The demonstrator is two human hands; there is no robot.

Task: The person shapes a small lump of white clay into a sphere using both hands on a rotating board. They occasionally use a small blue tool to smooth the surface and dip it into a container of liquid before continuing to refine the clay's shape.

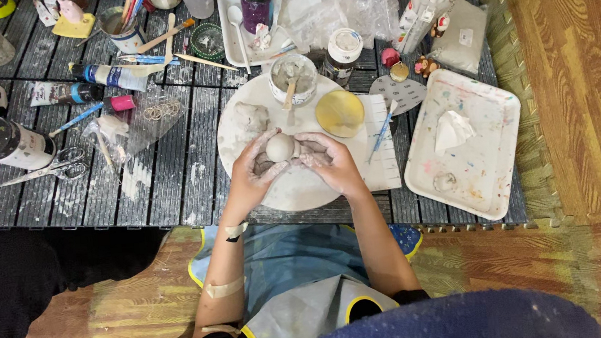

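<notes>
Blue apron [301, 256], two hands shaping clay.
Left hand [253, 169] and right hand [329, 161] cup a clay ball [280, 147] from both sides, steadying it over the round white board [302, 187].

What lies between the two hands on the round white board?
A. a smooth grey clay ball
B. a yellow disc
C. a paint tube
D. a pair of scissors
A: the left hand and the right hand cup a smooth grey clay ball over the round white board; the yellow disc lies apart.
</notes>
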